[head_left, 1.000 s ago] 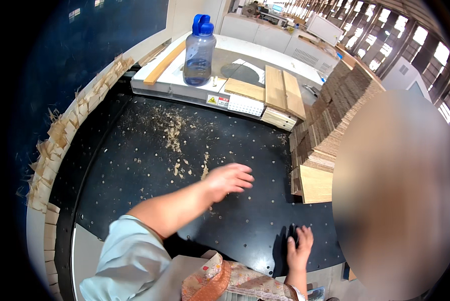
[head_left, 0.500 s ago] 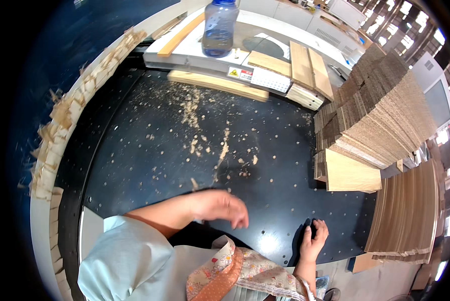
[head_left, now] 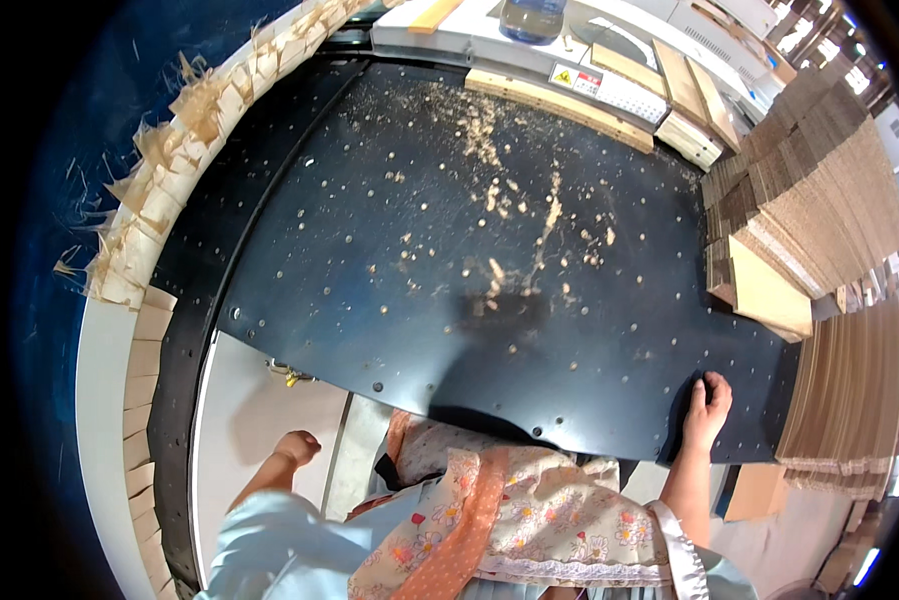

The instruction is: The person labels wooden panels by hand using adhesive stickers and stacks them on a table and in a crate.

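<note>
My left hand [head_left: 297, 447] hangs low off the front edge of the black work table [head_left: 389, 345], over a pale panel [head_left: 259, 410]. Its fingers are curled together, and the inside of the hand is hidden. At the table's front right my right hand [head_left: 707, 405] rests on the surface, fingers loosely bent and thumb apart, with nothing seen in it. Wood shavings [head_left: 481, 140] and small chips [head_left: 497, 270] lie scattered across the middle and far part. Along the back lies a long, narrow wooden strip [head_left: 559, 108].
Tall stacks of brown boards [head_left: 799, 200] and thin panels [head_left: 844, 385] stand at the right. Behind are a clear blue bottle [head_left: 532, 20] and wooden pieces [head_left: 681, 80] on a white ledge. A rail with torn tape [head_left: 154, 215] curves along the left. A brass-coloured fitting [head_left: 289, 374] sits under the front edge.
My left hand has swung from over the table down and left past its front edge. My right hand stays on the table at the right. The view has shifted.
</note>
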Demonstrator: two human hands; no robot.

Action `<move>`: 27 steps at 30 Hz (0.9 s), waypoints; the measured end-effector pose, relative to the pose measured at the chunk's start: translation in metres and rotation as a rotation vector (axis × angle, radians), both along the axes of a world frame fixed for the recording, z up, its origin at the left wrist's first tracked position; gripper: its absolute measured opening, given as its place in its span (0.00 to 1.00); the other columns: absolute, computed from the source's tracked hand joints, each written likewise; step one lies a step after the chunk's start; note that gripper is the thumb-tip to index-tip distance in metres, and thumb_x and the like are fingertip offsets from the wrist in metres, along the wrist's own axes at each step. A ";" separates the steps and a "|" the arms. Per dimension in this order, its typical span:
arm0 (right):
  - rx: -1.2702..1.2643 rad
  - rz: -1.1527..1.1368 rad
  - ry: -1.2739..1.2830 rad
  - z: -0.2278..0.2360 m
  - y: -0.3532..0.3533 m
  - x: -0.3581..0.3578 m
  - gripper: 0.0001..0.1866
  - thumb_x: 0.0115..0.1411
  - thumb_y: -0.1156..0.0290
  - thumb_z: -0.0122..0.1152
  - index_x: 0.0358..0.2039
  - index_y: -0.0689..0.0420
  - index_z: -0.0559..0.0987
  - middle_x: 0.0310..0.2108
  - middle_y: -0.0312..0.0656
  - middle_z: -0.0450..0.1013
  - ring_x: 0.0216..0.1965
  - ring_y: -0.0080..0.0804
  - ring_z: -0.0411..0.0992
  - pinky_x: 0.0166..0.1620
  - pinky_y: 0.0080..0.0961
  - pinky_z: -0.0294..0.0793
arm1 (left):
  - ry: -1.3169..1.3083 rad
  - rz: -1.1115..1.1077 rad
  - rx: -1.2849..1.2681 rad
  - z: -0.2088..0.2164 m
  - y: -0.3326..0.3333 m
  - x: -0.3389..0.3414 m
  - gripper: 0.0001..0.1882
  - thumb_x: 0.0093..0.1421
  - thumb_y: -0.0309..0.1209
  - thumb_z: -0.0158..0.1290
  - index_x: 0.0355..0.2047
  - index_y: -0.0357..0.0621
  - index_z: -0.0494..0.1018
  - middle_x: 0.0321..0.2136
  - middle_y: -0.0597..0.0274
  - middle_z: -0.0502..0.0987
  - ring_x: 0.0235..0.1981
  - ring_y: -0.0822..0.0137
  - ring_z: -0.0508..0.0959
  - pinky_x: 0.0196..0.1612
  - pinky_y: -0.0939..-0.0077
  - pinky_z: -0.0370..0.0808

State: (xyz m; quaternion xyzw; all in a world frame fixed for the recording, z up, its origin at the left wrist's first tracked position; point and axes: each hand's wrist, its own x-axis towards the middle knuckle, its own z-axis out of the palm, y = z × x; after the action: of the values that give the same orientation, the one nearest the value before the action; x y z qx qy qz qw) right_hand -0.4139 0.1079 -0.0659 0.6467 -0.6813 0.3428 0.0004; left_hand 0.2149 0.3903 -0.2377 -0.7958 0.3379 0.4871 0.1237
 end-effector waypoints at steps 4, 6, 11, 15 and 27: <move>0.015 -0.037 0.094 -0.001 0.004 0.001 0.10 0.54 0.74 0.58 0.37 0.61 0.75 0.42 0.46 0.71 0.48 0.44 0.66 0.53 0.34 0.63 | 0.054 0.838 -0.063 -0.035 -0.006 0.004 0.34 0.54 0.34 0.54 0.61 0.46 0.55 0.54 0.54 0.67 0.48 0.55 0.71 0.43 0.59 0.71; -0.007 -0.056 0.080 -0.001 0.004 0.004 0.09 0.54 0.73 0.58 0.36 0.60 0.76 0.41 0.46 0.72 0.47 0.43 0.66 0.52 0.34 0.64 | 0.030 0.945 -0.269 -0.082 -0.013 0.017 0.32 0.56 0.34 0.53 0.60 0.51 0.56 0.53 0.57 0.67 0.50 0.58 0.69 0.45 0.58 0.69; -0.021 -0.132 -0.067 -0.002 0.016 0.002 0.08 0.54 0.74 0.58 0.36 0.59 0.77 0.38 0.43 0.72 0.43 0.39 0.68 0.50 0.32 0.65 | 0.089 1.291 -0.807 -0.149 -0.047 0.044 0.25 0.59 0.35 0.51 0.57 0.60 0.58 0.50 0.66 0.68 0.53 0.64 0.65 0.49 0.57 0.64; -0.041 -0.165 -0.033 0.005 0.027 0.014 0.07 0.54 0.74 0.57 0.35 0.59 0.77 0.36 0.43 0.73 0.43 0.39 0.68 0.50 0.32 0.65 | 0.020 1.414 -0.942 -0.140 -0.067 0.037 0.12 0.59 0.26 0.51 0.43 0.46 0.63 0.34 0.66 0.70 0.36 0.69 0.68 0.41 0.70 0.67; -0.203 -0.217 -0.522 -0.012 -0.003 -0.032 0.07 0.56 0.73 0.57 0.35 0.60 0.78 0.36 0.40 0.73 0.41 0.32 0.69 0.49 0.26 0.66 | 0.440 1.211 -1.402 0.095 -0.061 -0.050 0.08 0.61 0.32 0.52 0.33 0.45 0.64 0.19 0.70 0.67 0.22 0.77 0.68 0.24 0.82 0.68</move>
State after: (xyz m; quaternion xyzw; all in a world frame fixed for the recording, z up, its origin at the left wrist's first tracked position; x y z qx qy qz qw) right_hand -0.4462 0.1053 -0.0784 0.4568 -0.6858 0.5617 -0.0734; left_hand 0.1645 0.3293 -0.1428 -0.6192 0.0989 0.2937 -0.7215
